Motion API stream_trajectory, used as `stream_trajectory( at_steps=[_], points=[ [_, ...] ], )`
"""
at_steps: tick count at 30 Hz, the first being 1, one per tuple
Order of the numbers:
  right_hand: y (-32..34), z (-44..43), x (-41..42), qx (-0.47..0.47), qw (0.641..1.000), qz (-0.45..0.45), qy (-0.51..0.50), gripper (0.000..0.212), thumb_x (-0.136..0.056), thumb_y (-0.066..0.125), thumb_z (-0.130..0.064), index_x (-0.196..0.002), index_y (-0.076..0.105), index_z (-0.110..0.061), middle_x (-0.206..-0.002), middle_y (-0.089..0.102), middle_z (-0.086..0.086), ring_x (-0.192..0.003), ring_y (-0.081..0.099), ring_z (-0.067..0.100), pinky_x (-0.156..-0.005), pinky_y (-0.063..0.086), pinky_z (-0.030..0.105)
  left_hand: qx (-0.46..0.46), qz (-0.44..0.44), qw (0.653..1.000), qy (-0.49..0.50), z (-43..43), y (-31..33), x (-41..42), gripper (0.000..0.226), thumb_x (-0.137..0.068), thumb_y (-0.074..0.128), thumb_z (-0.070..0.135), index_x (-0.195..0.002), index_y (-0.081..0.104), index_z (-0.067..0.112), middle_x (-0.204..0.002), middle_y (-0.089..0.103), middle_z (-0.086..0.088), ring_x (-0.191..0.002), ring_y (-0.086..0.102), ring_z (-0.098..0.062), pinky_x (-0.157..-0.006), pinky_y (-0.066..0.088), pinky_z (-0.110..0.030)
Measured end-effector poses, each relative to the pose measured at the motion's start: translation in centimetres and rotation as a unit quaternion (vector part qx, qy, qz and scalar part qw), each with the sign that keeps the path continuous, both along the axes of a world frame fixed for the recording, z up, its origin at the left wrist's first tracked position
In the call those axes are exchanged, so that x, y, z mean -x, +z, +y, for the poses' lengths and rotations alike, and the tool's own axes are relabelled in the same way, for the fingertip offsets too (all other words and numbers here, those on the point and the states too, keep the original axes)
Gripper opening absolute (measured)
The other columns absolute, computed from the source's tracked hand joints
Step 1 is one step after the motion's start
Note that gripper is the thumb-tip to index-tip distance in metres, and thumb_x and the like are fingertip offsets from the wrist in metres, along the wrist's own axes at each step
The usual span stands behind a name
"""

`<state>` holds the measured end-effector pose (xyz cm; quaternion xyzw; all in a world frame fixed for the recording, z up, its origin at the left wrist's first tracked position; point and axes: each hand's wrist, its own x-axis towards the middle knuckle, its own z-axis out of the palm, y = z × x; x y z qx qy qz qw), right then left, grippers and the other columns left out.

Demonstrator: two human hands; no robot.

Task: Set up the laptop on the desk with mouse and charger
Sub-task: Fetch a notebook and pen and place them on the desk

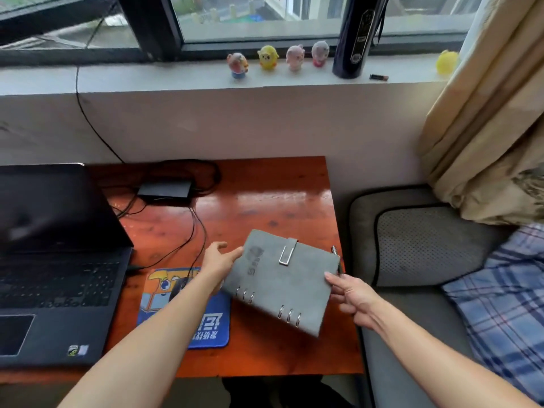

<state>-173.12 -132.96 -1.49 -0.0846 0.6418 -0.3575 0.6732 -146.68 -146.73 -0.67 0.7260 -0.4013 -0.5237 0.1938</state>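
Observation:
An open black laptop (56, 260) stands at the left of the wooden desk (279, 195). Behind it lies the black charger brick (164, 189), with cables running to the laptop's right side. A blue mouse pad (212, 325) lies right of the laptop; a dark mouse (179, 285) on it is mostly hidden by my left forearm. Both hands hold a grey ring-binder notebook (279, 281) tilted above the desk's right part. My left hand (219, 262) grips its left edge. My right hand (353, 298) pinches its right edge.
A grey cushioned seat (412, 245) with a plaid cloth (506, 304) adjoins the desk's right edge. The windowsill holds several small toy figures (268, 57), a dark bottle (353, 36) and a yellow toy (446, 61). A curtain (485, 113) hangs at the right.

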Motion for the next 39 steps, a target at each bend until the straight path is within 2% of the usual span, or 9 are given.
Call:
stream_trajectory(
  at_steps=[2,7,12,16,20,24,31,35,39],
  points=[
    [-0.9,0.9,-1.3,-0.018,0.999,-0.029,-0.030,0.011,-0.090,0.063,-0.021,-0.100,0.061,-0.019,-0.082,0.075,0.002,-0.054,0.062,0.006,-0.029,0.011,0.012,-0.010,-0.051,0.998,0.033,1.7,-1.4,-0.3,0.059,-0.079,0.075,0.026,-0.128,0.049,0.006,-0.130,0.053,-0.016,-0.114,0.054,-0.030,-0.094,0.045,-0.038],
    [-2.1,3.6,-3.8,-0.081,0.993,-0.065,-0.047,0.011,-0.091,0.063,-0.017,-0.101,0.061,-0.018,-0.091,0.076,0.006,-0.068,0.072,0.015,-0.029,0.012,0.013,-0.015,-0.096,0.987,0.128,4.6,-2.5,0.8,0.068,-0.075,0.077,0.020,-0.133,0.042,0.012,-0.132,0.048,-0.014,-0.112,0.051,-0.031,-0.087,0.040,-0.035],
    [-2.6,5.0,-3.4,-0.110,0.987,0.050,0.106,0.027,-0.083,0.073,-0.029,-0.105,0.066,-0.015,-0.091,0.077,0.005,-0.083,0.075,0.017,-0.034,0.019,0.014,-0.015,-0.139,0.980,0.140,5.7,-2.8,0.8,0.073,-0.066,0.079,0.009,-0.130,0.044,0.012,-0.129,0.047,-0.017,-0.113,0.051,-0.035,-0.089,0.042,-0.037],
    [-2.4,4.7,-2.0,-0.058,0.983,0.166,0.061,0.035,-0.067,0.087,-0.027,-0.091,0.069,-0.008,-0.086,0.075,0.008,-0.071,0.072,0.019,-0.054,0.054,0.028,-0.022,-0.129,0.981,0.143,4.9,-3.1,0.9,0.070,-0.064,0.077,0.009,-0.129,0.049,0.013,-0.129,0.052,-0.016,-0.116,0.051,-0.033,-0.099,0.044,-0.041],
    [-1.9,3.5,-0.9,-0.045,0.915,0.387,0.108,0.047,-0.058,0.082,-0.059,-0.082,0.063,-0.024,-0.084,0.065,-0.007,-0.081,0.062,0.019,-0.066,0.044,0.032,0.001,-0.116,0.984,0.137,4.6,-3.0,1.6,0.062,-0.068,0.073,0.003,-0.126,0.053,0.011,-0.124,0.055,-0.015,-0.109,0.053,-0.028,-0.094,0.044,-0.034],
    [-1.7,3.0,1.1,-0.062,0.877,0.407,0.249,0.064,-0.065,0.057,-0.082,-0.056,0.046,-0.020,-0.068,0.060,-0.005,-0.074,0.060,0.022,-0.064,0.042,0.033,0.026,-0.076,0.989,0.123,3.6,-2.4,1.7,0.056,-0.075,0.070,0.003,-0.126,0.051,0.012,-0.109,0.057,-0.008,-0.094,0.055,-0.025,-0.077,0.041,-0.030],
    [-1.3,3.6,5.5,-0.078,0.741,0.605,0.279,0.069,-0.079,0.032,-0.082,-0.058,0.054,-0.020,-0.067,0.060,-0.002,-0.079,0.064,0.028,-0.063,0.040,0.032,-0.016,-0.094,0.995,0.036,5.3,-2.8,2.4,0.060,-0.071,0.076,0.016,-0.124,0.047,0.011,-0.114,0.060,-0.011,-0.108,0.057,-0.030,-0.094,0.048,-0.043],
    [-0.9,2.3,6.2,-0.020,0.774,0.591,0.225,0.052,-0.091,0.039,-0.061,-0.061,0.045,-0.019,-0.069,0.058,0.004,-0.082,0.062,0.035,-0.066,0.045,0.038,-0.086,-0.033,0.994,0.049,8.4,-3.8,4.0,0.044,-0.073,0.076,0.017,-0.106,0.046,0.012,-0.102,0.064,-0.013,-0.078,0.064,-0.029,-0.073,0.059,-0.047],
    [-1.6,-1.0,3.1,0.061,0.821,0.498,0.272,0.035,-0.097,0.048,-0.039,-0.073,0.057,-0.015,-0.089,0.065,0.012,-0.093,0.062,0.035,-0.073,0.043,0.038,-0.085,-0.029,0.995,0.044,9.6,-4.3,4.7,0.041,-0.072,0.072,0.014,-0.104,0.046,0.015,-0.100,0.065,-0.011,-0.084,0.066,-0.030,-0.077,0.059,-0.046]
  ],
)
